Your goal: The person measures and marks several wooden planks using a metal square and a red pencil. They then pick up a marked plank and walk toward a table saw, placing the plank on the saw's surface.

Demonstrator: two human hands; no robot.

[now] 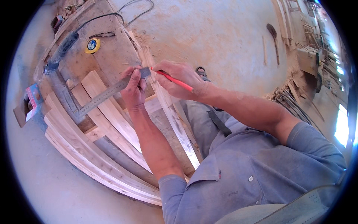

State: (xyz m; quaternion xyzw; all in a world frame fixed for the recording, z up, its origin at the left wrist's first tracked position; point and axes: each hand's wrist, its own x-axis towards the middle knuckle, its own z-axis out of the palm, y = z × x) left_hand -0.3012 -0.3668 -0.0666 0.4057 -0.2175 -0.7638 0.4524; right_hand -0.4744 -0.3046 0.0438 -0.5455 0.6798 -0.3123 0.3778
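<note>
Head view: left hand (134, 87) presses a long steel ruler (108, 93) flat across a narrow wooden strip (169, 112) on the workbench (112, 56), fingers clamped over the ruler's end. Right hand (179, 78) pinches a red pencil (173, 79), its tip touching the strip just beside the ruler. Wooden planks (100, 127) lie nearby, a yellow tape measure (92, 45) farther up.

Two hands (134, 89) (179, 78), one steel ruler (108, 93), one red pencil (175, 81), one tape measure (92, 45).
</note>
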